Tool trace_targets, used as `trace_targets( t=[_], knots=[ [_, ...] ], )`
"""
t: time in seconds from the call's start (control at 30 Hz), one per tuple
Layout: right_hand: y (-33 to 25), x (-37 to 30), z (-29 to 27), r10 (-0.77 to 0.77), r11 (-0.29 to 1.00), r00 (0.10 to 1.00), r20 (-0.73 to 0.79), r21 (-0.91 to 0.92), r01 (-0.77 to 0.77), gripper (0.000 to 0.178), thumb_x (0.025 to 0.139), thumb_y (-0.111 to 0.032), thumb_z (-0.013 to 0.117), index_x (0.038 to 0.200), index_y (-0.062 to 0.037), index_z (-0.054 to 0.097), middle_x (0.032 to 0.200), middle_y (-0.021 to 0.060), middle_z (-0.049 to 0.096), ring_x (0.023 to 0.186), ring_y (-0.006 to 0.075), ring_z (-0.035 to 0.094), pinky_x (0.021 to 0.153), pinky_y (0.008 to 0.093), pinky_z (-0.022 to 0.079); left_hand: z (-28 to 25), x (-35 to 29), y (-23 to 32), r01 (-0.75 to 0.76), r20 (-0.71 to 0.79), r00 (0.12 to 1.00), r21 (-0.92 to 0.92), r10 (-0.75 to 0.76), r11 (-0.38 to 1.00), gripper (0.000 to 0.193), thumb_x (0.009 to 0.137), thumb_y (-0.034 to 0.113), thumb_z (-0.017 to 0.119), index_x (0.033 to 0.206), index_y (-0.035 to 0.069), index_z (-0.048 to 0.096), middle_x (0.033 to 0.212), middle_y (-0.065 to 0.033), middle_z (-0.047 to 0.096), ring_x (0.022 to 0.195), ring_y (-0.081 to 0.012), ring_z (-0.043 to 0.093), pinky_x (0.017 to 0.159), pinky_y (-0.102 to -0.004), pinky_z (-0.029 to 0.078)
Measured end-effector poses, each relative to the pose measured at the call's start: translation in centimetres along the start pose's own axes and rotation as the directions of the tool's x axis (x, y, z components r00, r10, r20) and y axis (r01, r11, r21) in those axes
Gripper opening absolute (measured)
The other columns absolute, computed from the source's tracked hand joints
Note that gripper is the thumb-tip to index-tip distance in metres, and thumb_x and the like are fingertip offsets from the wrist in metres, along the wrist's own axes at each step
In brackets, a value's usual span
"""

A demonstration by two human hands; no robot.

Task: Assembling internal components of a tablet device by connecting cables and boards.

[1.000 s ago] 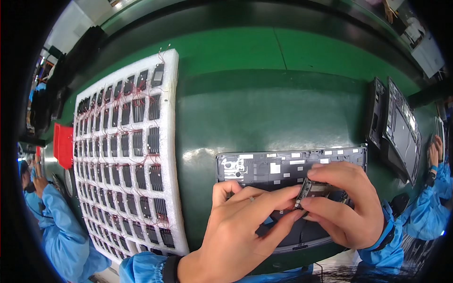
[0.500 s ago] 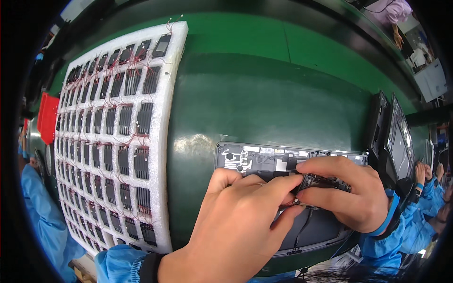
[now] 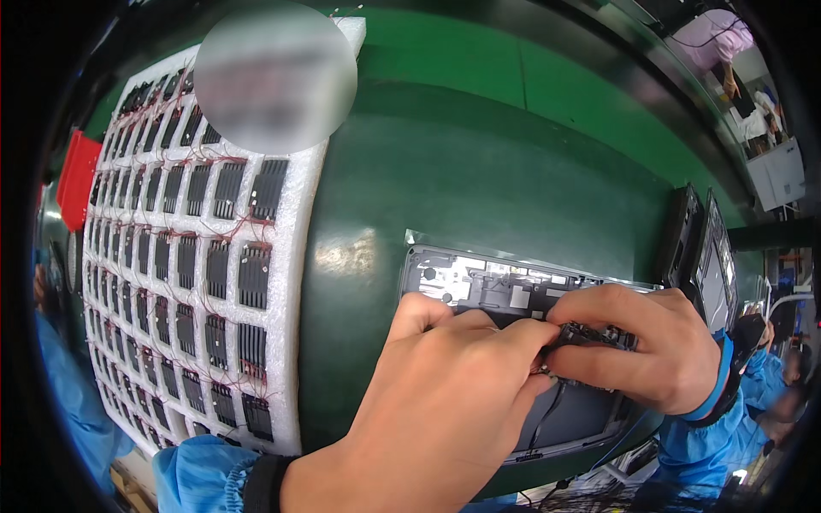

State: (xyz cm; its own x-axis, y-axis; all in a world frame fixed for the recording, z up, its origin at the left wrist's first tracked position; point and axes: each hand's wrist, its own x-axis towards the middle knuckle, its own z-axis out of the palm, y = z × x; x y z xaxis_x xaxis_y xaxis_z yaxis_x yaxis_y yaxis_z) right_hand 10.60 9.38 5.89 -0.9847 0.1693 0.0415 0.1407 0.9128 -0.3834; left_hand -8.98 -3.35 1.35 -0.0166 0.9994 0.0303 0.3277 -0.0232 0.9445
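An opened dark grey laptop-like casing (image 3: 487, 278) lies in front of me, with small boards and fittings along its far side. Above it, my right hand (image 3: 663, 350) grips a small dark electronic module (image 3: 594, 335) between thumb and fingers. At the module's left end, my left hand (image 3: 445, 393) is closed in a pinch, thumb and forefinger at a small part there; the fingertips partly hide it. A thin black cable (image 3: 546, 419) runs down across the casing's flat panel from near the pinch.
On the left stands a white foam tray (image 3: 295, 222) whose slots hold black parts with red wires. A red bin (image 3: 77, 184) is beyond it. More dark casings (image 3: 714, 256) lean at the right. People in blue sleeves sit on both sides; a person in pink (image 3: 718, 38) stands far right.
The view has shifted a little, so the tray and casing sit differently. Both hands stay at the module, and my left fingertips have moved slightly along its end.
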Motion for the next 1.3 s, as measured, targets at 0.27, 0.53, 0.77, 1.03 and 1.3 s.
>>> trace_targets(
  t=[0.27,0.53,0.77,1.03,1.3],
  knots=[
    [0.0,0.6,-0.6,0.027,0.999,0.993,0.111,0.042,-0.032,0.026,0.086,-0.013,0.071,0.111,-0.0090,0.075,0.109,0.0083,0.066,0.083,0.0218,0.073,0.063,0.0323,0.061,0.0,0.5,0.3,0.118,0.069,0.992,-0.144,-0.109,0.983,0.016,0.092,0.011,0.078,0.106,0.005,0.075,0.091,-0.0132,0.077,0.085,-0.0312,0.072,0.087,-0.0408,0.051],
    [0.2,0.2,-0.4,0.017,0.999,0.998,0.065,0.035,-0.019,0.027,0.085,-0.012,0.071,0.112,-0.0077,0.076,0.114,0.0097,0.069,0.089,0.0253,0.075,0.068,0.0341,0.063,-0.2,0.5,1.2,0.287,0.168,0.947,-0.070,-0.273,0.955,0.014,0.091,0.010,0.079,0.104,0.006,0.077,0.092,-0.0112,0.077,0.095,-0.0309,0.066,0.090,-0.0400,0.051],
    [1.1,-0.2,-0.2,0.048,0.981,0.997,0.067,0.185,-0.060,0.026,0.086,-0.011,0.071,0.110,-0.0076,0.076,0.115,0.0107,0.071,0.092,0.0284,0.076,0.070,0.0359,0.064,-0.7,0.3,2.0,0.229,0.065,0.970,0.068,-0.233,0.971,0.013,0.091,0.014,0.080,0.103,0.009,0.081,0.095,-0.0076,0.079,0.101,-0.0290,0.059,0.095,-0.0396,0.047],
    [1.6,-0.2,0.0,-0.017,0.985,0.998,0.064,0.170,0.006,0.026,0.087,-0.013,0.071,0.112,-0.0088,0.076,0.116,0.0107,0.069,0.090,0.0283,0.075,0.069,0.0361,0.064,-0.2,0.6,0.5,0.208,0.090,0.976,-0.114,-0.198,0.972,0.012,0.090,0.013,0.080,0.101,0.009,0.081,0.089,-0.0070,0.080,0.093,-0.0287,0.061,0.092,-0.0384,0.045],
    [1.5,0.0,-0.3,-0.049,0.988,0.995,0.087,0.147,0.036,0.029,0.086,-0.013,0.071,0.115,-0.0095,0.076,0.116,0.0104,0.068,0.090,0.0265,0.074,0.067,0.0341,0.063,-0.9,0.0,2.1,0.130,-0.015,0.991,-0.103,-0.132,0.986,0.008,0.088,0.014,0.079,0.094,0.009,0.080,0.086,-0.0060,0.077,0.090,-0.0292,0.060,0.090,-0.0391,0.046]
  ],
)
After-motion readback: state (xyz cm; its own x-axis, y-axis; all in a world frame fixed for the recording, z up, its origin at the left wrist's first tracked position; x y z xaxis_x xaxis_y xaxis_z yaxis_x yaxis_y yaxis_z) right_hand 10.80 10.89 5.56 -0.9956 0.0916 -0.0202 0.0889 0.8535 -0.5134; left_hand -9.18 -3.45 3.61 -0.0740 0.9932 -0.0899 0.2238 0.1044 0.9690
